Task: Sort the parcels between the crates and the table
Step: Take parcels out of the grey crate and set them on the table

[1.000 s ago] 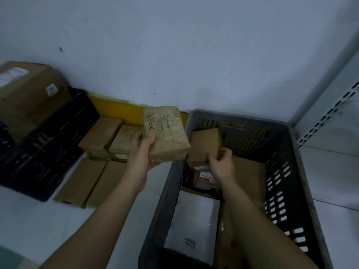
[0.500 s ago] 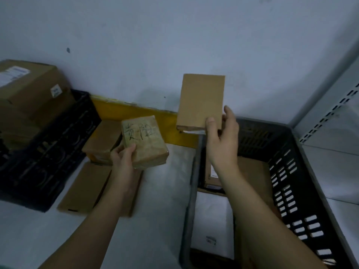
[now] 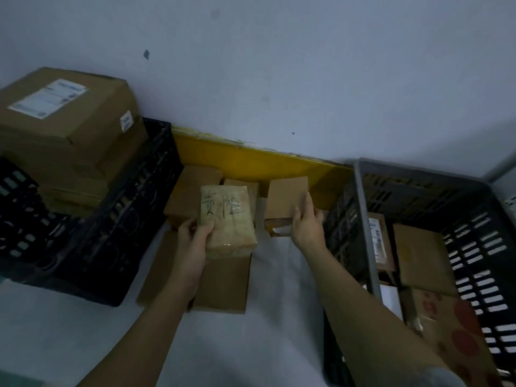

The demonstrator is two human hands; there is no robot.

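My left hand point(image 3: 195, 241) grips a taped tan parcel with handwritten characters point(image 3: 227, 222), held above flat brown parcels point(image 3: 223, 283) lying on the white table point(image 3: 279, 275). My right hand point(image 3: 305, 226) holds a small brown cardboard parcel point(image 3: 286, 196) low over the table, near the yellow strip at the wall and just left of the grey crate point(image 3: 365, 219). Several more parcels point(image 3: 421, 252) lie inside the grey crate. Two brown parcels point(image 3: 190, 191) stand behind the taped one.
A black crate point(image 3: 117, 219) at the left carries a stack of large cardboard boxes point(image 3: 69, 129) with a white label. A yellow strip point(image 3: 251, 160) runs along the foot of the wall. A box with red dots point(image 3: 458, 331) sits in the grey crate's near part.
My right hand lifted the small brown parcel out of the grey crate, swung it left and lowered it toward the table by the wall. My left hand kept the taped parcel and drifted left.
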